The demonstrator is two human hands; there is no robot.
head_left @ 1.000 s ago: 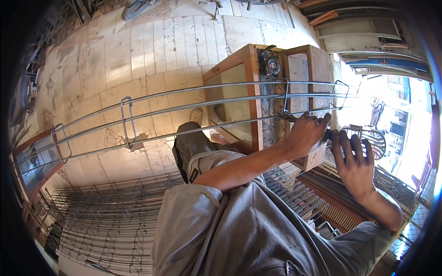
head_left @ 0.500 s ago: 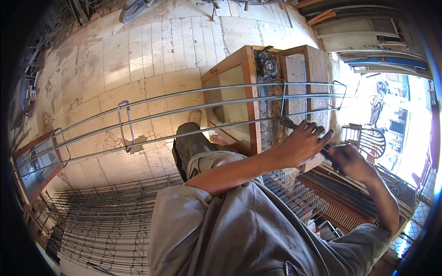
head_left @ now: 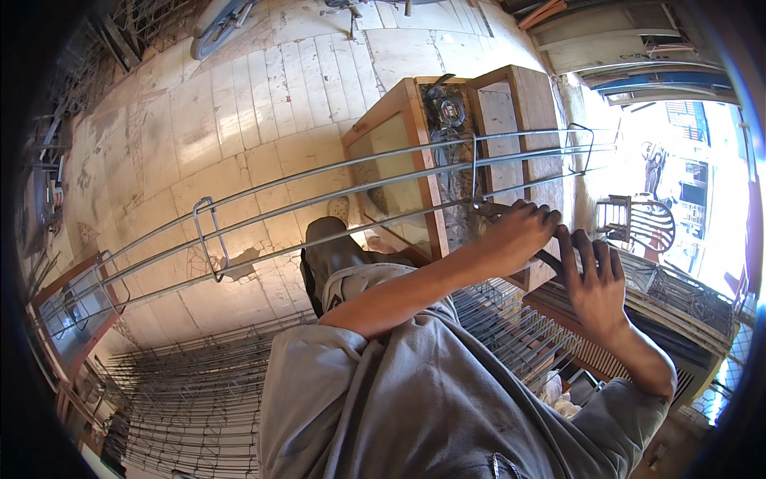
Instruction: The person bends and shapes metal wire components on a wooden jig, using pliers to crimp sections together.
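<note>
1. Pale floor tiles [head_left: 239, 120] fill the upper half of the view, cracked in places; the far edges bend away and fall into dark rim, so what stands there is hard to make out.
2. Long steel rods [head_left: 343, 203] run across the middle as a cage, tied by a rectangular stirrup [head_left: 209, 239] at the left; both ends run out toward the rim and are lost.
3. Under the rods stands a wooden stand [head_left: 415, 152] with something dark on top that cannot be told apart.
4. On the rods at the stand, the left hand [head_left: 519, 231] has its fingers curled around a dark tool [head_left: 546, 257], of which only a short piece shows below the knuckles.
5. Just beside it, the right hand [head_left: 594, 283] is spread, fingers apart and straight, gripping nothing; whether its fingertips touch the tool cannot be told.
6. Bent rod stacks [head_left: 183, 407] lie lower left, partly hidden by the person's grey shirt [head_left: 415, 407].
7. Glare washes out the street at right.
</note>
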